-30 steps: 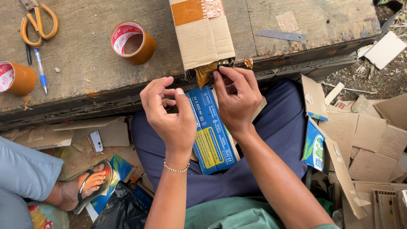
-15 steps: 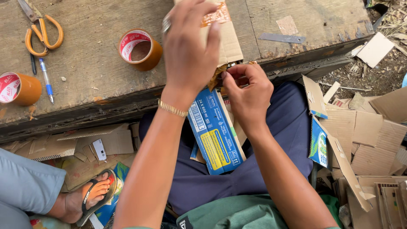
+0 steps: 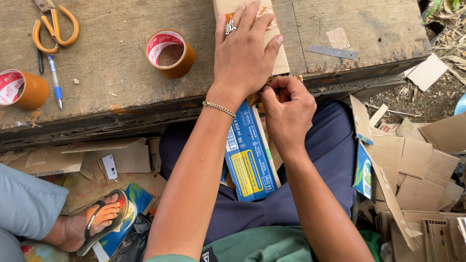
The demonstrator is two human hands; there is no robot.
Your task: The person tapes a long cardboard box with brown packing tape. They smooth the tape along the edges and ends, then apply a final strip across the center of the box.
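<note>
Right now the left hand [image 3: 245,53] lies flat, fingers spread, pressing down on a folded cardboard piece [image 3: 279,53] that rests on the wooden bench [image 3: 111,73] and juts past its near edge toward the person's lap. The cardboard's long axis runs away from the person, straight across the bench edge, so its near end hangs just under the left wrist. The right hand [image 3: 286,109] is closed in a pinch at that overhanging end, fingertips gripping something small at the brown strip there; what exactly it pinches is too hidden to tell. This hand sits directly below the left one, touching or nearly touching it, and is the nearer of the two to the cardboard's loose end. Under both forearms a blue and yellow carton [image 3: 250,162] lies on the lap, its length in line with the cardboard. To the left of the pressing hand stands a roll of brown tape [image 3: 171,53]; farther left are another tape roll [image 3: 22,88], a pen [image 3: 54,80] and orange-handled scissors [image 3: 54,26].
</note>
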